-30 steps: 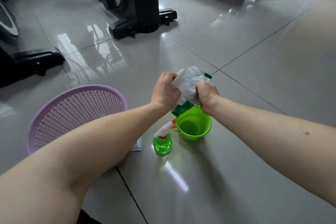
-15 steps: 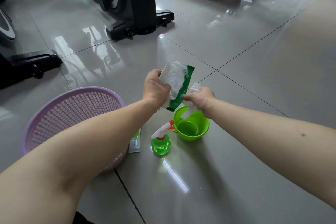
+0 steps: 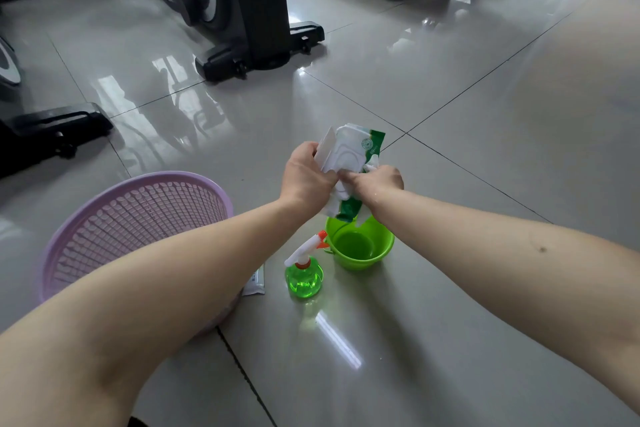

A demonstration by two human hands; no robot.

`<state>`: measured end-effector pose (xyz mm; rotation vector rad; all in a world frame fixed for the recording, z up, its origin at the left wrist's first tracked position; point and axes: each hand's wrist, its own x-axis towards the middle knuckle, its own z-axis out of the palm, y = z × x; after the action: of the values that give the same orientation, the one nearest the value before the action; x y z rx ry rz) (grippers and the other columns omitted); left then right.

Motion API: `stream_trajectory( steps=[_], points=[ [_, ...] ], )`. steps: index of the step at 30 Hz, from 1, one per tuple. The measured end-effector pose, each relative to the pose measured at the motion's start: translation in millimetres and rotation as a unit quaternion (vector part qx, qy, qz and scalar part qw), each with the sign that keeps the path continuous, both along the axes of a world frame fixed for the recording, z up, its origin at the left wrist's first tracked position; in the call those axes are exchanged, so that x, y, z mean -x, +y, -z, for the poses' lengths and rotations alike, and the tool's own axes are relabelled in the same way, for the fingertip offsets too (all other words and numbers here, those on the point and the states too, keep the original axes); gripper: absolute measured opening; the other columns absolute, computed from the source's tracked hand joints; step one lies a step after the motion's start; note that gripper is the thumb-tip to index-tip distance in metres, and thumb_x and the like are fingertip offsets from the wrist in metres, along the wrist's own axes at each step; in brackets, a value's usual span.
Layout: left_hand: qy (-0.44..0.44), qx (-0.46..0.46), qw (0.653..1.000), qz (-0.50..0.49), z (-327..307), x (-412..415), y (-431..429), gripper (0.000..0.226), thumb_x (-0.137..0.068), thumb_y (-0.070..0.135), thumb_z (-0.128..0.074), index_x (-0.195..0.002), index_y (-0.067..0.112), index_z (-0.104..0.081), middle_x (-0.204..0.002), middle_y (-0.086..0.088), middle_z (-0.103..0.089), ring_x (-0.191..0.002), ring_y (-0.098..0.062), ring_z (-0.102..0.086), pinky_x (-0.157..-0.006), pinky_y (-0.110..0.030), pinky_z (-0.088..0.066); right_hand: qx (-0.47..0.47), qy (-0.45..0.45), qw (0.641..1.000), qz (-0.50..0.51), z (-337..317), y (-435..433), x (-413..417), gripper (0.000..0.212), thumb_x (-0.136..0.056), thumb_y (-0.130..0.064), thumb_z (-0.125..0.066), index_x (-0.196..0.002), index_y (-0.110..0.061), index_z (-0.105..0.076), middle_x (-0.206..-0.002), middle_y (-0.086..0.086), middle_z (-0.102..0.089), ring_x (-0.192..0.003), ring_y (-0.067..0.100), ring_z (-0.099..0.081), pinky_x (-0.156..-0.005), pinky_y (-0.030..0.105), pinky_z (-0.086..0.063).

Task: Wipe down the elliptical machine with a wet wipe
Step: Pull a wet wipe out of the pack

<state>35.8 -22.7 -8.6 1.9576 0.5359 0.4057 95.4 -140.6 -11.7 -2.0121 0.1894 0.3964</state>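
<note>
Here, green-white wipe pack [image 3: 349, 156], wet wipe [image 3: 372, 167] pinched

bare left hand [image 3: 306, 173] and right hand [image 3: 377, 184], small mole [image 3: 542, 249] on right forearm [image 3: 467, 236]

Bright, even light fills the scene. The glossy tiled floor [image 3: 450, 87] throws back white glare at the far side and a sharp streak near the spray bottle [image 3: 304, 279]. The exercise machine [image 3: 249, 10] reads dark, its reflection smeared on the tiles. Soft shadows lie under both forearms. The upper right corner is hazy and washed out. Wide-angle distortion stretches the forearms at the lower edges, while the centre is sharp.
</note>
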Motion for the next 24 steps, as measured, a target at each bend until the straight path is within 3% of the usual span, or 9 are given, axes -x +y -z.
stream_trajectory(
  steps=[3, 6, 9, 12, 14, 16, 20, 24],
  points=[
    [-0.003, -0.060, 0.998, 0.022, -1.3, 1.4, -5.4, 0.031, -0.081, 0.008, -0.071, -0.109, 0.017, -0.060, -0.104, 0.001, -0.060, -0.096, -0.020, -0.060, -0.082, -0.031, -0.051, 0.020, -0.003, 1.000, 0.001, -3.6, -1.8, -0.2, 0.054, -0.068, -0.047, -0.083, -0.115, -0.022, -0.075, -0.116, -0.003, -0.075, -0.098, 0.020, -0.071, -0.079, 0.026, -0.053],
    [-0.005, -0.109, 0.993, 0.041, 0.3, 2.7, -6.5, 0.030, -0.085, 0.015, -0.070, -0.113, 0.014, -0.061, -0.108, 0.001, -0.058, -0.099, -0.019, -0.058, -0.082, -0.027, -0.046, 0.025, -0.008, 1.000, 0.011, -3.3, -4.2, -3.0, 0.055, -0.068, -0.045, -0.083, -0.116, -0.020, -0.075, -0.119, -0.003, -0.074, -0.102, 0.020, -0.070, -0.085, 0.028, -0.055],
    [0.012, -0.139, 0.989, 0.048, 1.7, 3.1, -9.3, 0.038, -0.088, 0.033, -0.071, -0.118, 0.012, -0.061, -0.110, 0.001, -0.055, -0.097, -0.015, -0.054, -0.084, -0.025, -0.042, 0.013, -0.002, 1.000, 0.008, 1.4, -7.2, -6.6, 0.047, -0.073, -0.038, -0.083, -0.116, -0.020, -0.075, -0.111, 0.000, -0.075, -0.093, 0.022, -0.069, -0.076, 0.026, -0.051],
    [0.046, -0.135, 0.989, 0.040, 0.5, 2.7, -8.3, 0.041, -0.097, 0.047, -0.056, -0.118, 0.012, -0.062, -0.111, 0.000, -0.052, -0.100, -0.016, -0.053, -0.088, -0.029, -0.040, -0.010, 0.011, 1.000, 0.008, 3.3, -8.1, -7.9, 0.038, -0.078, -0.027, -0.078, -0.114, -0.019, -0.070, -0.104, 0.005, -0.070, -0.091, 0.027, -0.066, -0.081, 0.031, -0.054],
    [0.055, -0.115, 0.991, 0.040, 0.4, 1.7, -4.4, 0.042, -0.103, 0.046, -0.043, -0.108, 0.012, -0.067, -0.107, -0.002, -0.052, -0.101, -0.020, -0.054, -0.087, -0.030, -0.038, -0.010, 0.011, 1.000, 0.015, 2.8, -7.9, -8.2, 0.037, -0.080, -0.023, -0.071, -0.116, -0.014, -0.066, -0.105, 0.008, -0.067, -0.094, 0.032, -0.065, -0.087, 0.036, -0.057],
    [0.064, -0.112, 0.991, 0.037, 2.1, 0.4, 0.7, 0.040, -0.104, 0.039, -0.039, -0.103, 0.013, -0.069, -0.108, -0.003, -0.052, -0.102, -0.022, -0.054, -0.088, -0.031, -0.038, -0.018, 0.010, 1.000, 0.013, 1.6, -8.6, -8.1, 0.035, -0.081, -0.021, -0.068, -0.114, -0.011, -0.063, -0.101, 0.009, -0.065, -0.090, 0.031, -0.064, -0.080, 0.034, -0.055],
    [0.086, -0.134, 0.987, 0.003, 7.6, -1.1, 14.5, 0.031, -0.103, 0.028, -0.050, -0.122, 0.012, -0.067, -0.121, -0.005, -0.056, -0.108, -0.023, -0.059, -0.093, -0.029, -0.044, -0.042, -0.005, 0.999, 0.006, -0.2, -14.1, -7.5, 0.018, -0.085, -0.013, -0.062, -0.102, -0.015, -0.057, -0.086, 0.002, -0.060, -0.082, 0.024, -0.059, -0.074, 0.031, -0.049],
    [0.088, -0.134, 0.987, -0.024, 10.8, -1.9, 24.2, 0.030, -0.100, 0.029, -0.059, -0.123, 0.010, -0.066, -0.122, -0.007, -0.059, -0.108, -0.024, -0.062, -0.100, -0.037, -0.051, -0.052, -0.017, 0.998, -0.012, -1.9, -13.5, -7.9, 0.033, -0.081, -0.012, -0.065, -0.113, -0.009, -0.059, -0.103, 0.007, -0.064, -0.095, 0.027, -0.061, -0.082, 0.034, -0.052]
  ],
)
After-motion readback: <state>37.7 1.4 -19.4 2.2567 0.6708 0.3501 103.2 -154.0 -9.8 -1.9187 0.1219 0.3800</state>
